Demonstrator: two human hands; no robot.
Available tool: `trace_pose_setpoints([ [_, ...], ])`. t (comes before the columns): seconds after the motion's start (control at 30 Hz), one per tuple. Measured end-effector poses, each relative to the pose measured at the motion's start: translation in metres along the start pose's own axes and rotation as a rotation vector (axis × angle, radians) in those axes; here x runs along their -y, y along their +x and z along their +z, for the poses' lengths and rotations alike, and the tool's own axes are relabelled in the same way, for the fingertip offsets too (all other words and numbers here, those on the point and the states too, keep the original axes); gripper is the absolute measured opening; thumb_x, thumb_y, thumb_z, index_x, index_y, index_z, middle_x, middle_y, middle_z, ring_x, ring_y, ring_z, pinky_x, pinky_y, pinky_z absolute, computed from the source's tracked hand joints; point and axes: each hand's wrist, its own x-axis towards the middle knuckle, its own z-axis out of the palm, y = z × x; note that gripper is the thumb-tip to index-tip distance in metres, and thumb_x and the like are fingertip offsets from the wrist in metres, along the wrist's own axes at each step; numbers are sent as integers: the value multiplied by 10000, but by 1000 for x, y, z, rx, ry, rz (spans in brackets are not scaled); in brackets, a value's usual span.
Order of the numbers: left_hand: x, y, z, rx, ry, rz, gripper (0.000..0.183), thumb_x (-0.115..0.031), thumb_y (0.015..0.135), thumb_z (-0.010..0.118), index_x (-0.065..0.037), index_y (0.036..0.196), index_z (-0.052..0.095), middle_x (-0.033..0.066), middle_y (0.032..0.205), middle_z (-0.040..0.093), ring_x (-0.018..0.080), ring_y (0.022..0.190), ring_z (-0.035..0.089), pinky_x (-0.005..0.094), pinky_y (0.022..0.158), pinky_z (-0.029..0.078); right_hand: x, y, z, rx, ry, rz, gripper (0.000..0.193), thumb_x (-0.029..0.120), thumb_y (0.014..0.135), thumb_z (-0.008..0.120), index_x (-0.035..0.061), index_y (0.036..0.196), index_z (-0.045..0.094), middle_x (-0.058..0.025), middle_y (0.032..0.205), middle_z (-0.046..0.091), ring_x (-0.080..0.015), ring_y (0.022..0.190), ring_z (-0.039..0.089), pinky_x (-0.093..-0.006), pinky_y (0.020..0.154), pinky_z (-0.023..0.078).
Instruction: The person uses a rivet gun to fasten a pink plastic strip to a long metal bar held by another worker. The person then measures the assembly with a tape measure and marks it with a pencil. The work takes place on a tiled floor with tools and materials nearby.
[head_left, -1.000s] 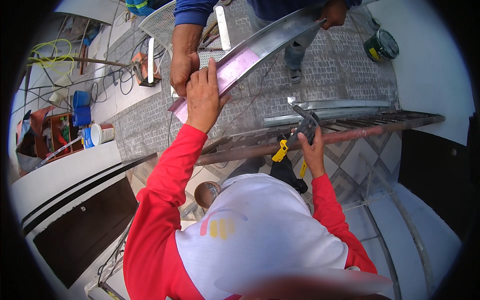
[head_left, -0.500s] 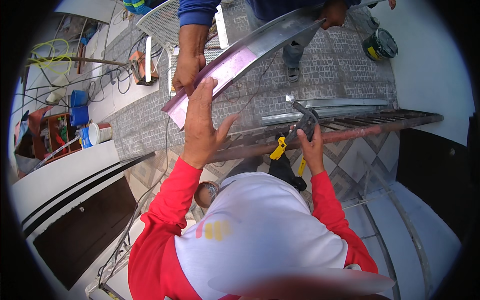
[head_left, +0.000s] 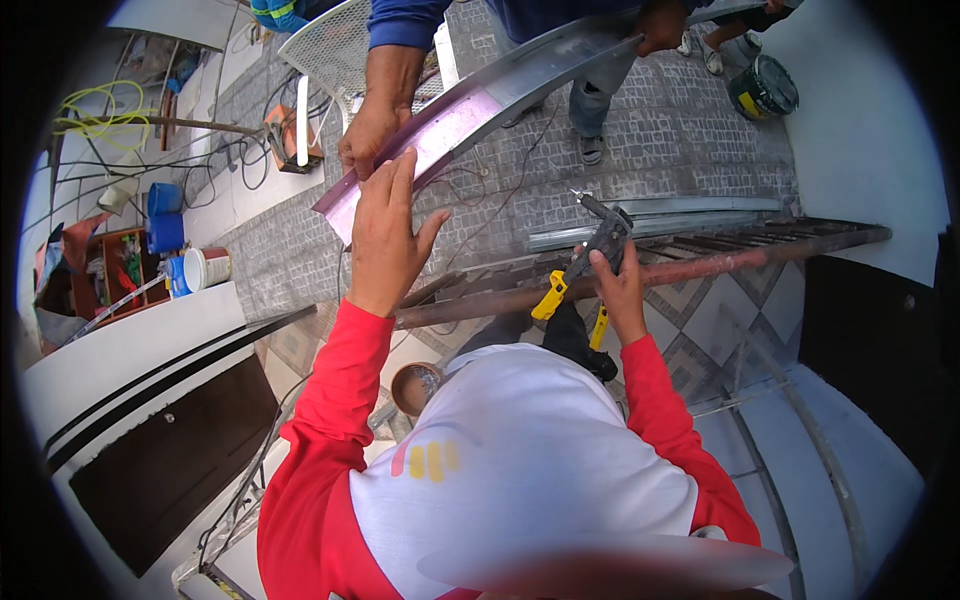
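Head view: 1 left hand (head_left: 386, 240), fingers straight, thumb spread, not gripping; fingertips overlap the near edge of 1 long metal channel (head_left: 530, 85), actual contact can't be told. 1 right hand (head_left: 621, 290) wrapped on 1 black hand tool (head_left: 608, 236), grasping it below its head; 2 yellow grips (head_left: 550, 296) hang apart under that hand, tip points up-left.

Channel: runs from left of center to upper right, silver, pink surface at the left end. Co-worker's two hands (head_left: 375, 137) are both closed on it, 1 near the pink end, 1 farther up-right. Co-worker has 2 blue sleeves (head_left: 408, 20).

Next out: 1 rusty red-brown rail (head_left: 710, 266) just beyond the tool; at least 2 loose metal strips (head_left: 690, 206) lie past it. 1 brown bowl (head_left: 415, 388) low, left of the person's legs.

Edges: 1 dark green bucket (head_left: 763, 88) upper right, 1 white bucket (head_left: 207, 268) left, 1 orange box (head_left: 293, 137), 1 white mesh chair (head_left: 330, 48) upper left.
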Motion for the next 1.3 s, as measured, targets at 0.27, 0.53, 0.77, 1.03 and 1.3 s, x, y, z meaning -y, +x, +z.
trace_pose_setpoints([
  [0.27,26,16,22,72,173,1,444,-90,792,804,-49,1196,622,92,1163,646,318,1054,612,416,869,526,2,22,23,27,342,187,311,241,1051,614,123,1315,499,-111,1156,723,-174,1033,713,-218,600,451],
  [0.53,23,20,22,36,219,23,307,-69,836,736,-47,1120,622,82,1148,642,297,1024,604,411,836,532,0,24,28,192,648,238,308,137,1044,590,105,1329,478,-183,1276,646,-333,1140,690,-482,960,601],
  [0.77,19,38,1,150,273,83,332,-110,839,742,-47,1130,596,107,1086,668,332,941,662,445,784,535,20,33,41,258,561,157,354,130,1037,603,117,1349,438,-192,1253,652,-340,1157,687,-454,890,637],
  [1.03,-1,77,-50,365,68,-19,309,-159,830,779,-12,1062,638,180,861,711,339,788,731,418,670,561,40,56,99,203,619,-50,347,127,1035,597,82,1325,411,-160,1190,679,-275,1090,715,-417,859,653],
  [1.3,11,110,-81,608,-106,-199,385,-84,852,751,102,1164,624,114,1008,689,123,917,632,275,831,511,41,52,140,207,702,-76,373,96,1028,589,66,1343,391,-136,1196,666,-244,1078,718,-392,848,661],
])
